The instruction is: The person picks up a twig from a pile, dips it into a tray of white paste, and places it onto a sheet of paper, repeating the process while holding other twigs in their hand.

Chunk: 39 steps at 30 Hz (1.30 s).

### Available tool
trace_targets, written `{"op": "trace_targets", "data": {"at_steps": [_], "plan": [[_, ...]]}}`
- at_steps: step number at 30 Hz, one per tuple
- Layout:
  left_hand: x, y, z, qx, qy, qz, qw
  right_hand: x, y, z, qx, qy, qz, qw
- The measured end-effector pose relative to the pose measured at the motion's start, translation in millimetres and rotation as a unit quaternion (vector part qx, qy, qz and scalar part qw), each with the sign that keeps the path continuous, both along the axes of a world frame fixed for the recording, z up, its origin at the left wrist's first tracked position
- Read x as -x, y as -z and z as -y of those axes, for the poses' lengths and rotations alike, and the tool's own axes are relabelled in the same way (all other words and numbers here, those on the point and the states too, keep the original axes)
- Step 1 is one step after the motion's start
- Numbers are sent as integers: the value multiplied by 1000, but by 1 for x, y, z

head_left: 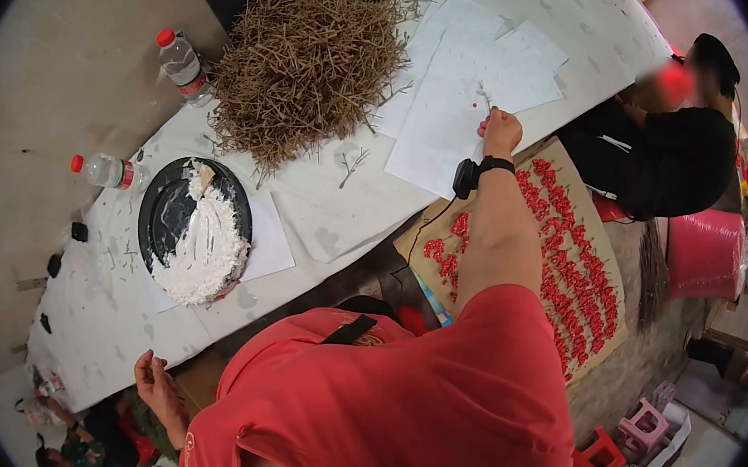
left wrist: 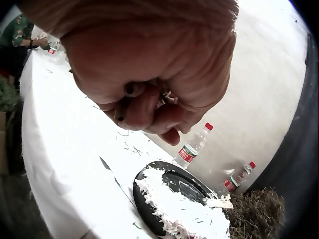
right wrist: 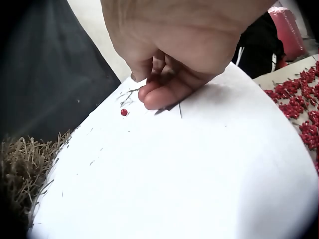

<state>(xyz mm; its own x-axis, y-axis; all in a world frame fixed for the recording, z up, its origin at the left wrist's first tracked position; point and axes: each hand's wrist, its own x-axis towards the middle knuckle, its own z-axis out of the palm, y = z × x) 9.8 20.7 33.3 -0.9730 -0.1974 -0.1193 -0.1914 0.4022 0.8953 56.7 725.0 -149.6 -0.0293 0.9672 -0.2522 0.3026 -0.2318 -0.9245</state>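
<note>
My right hand (head_left: 499,133) (right wrist: 174,64) is low over white paper (head_left: 447,104) (right wrist: 164,164), thumb and fingers pinching a thin twig (head_left: 485,91) (right wrist: 130,91) whose forked end sticks out past the fingertips. One small red bead (head_left: 474,105) (right wrist: 124,112) lies on the paper beside the twig. Away from the work, my left hand (head_left: 160,393) (left wrist: 154,74) hangs by the table's near edge, its fingers loosely curled; small pale bits show between them in the left wrist view, too small to identify.
A heap of brown twigs (head_left: 305,67) stands near a black plate (head_left: 153,210) of white paste (head_left: 208,248). Two bottles (head_left: 180,63) are behind. Red-berried twigs cover a board (head_left: 614,336) on the right. A person in black (head_left: 687,162) sits past the table.
</note>
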Motion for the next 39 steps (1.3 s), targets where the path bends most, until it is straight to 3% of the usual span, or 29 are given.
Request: {"op": "trace_targets", "data": {"at_steps": [8,15,20,22,25,27,30,32,33,36,39], "plan": [[24,18,15,-13,40,5,999,-52,-12,38,-28,17,-77,996],[72,34,44,-65,117,8,991,-104,-36,164,-39,-69,-78,994],[111,29,30,-154,175,-1,972,-72,-96,307,-6,-270,-19,963],[115,28,15,-215,211,-11,953,-48,-125,371,24,-380,-16,924],[109,24,-17,-294,265,34,917,-17,-161,458,28,-552,-73,830],[91,15,-44,-325,262,86,904,-10,-173,495,20,-565,-83,821],[76,24,-65,-411,309,149,845,-2,-170,537,1,-592,-114,798],[62,23,-74,-459,289,171,822,-6,-163,539,-90,-570,-35,816],[58,23,-73,-456,275,168,830,-10,-162,543,-82,-581,-39,809],[48,18,-71,-510,286,179,791,-19,-169,547,46,-537,-49,841],[45,22,-65,-516,276,193,788,-21,-166,553,53,-546,-49,835]]}}
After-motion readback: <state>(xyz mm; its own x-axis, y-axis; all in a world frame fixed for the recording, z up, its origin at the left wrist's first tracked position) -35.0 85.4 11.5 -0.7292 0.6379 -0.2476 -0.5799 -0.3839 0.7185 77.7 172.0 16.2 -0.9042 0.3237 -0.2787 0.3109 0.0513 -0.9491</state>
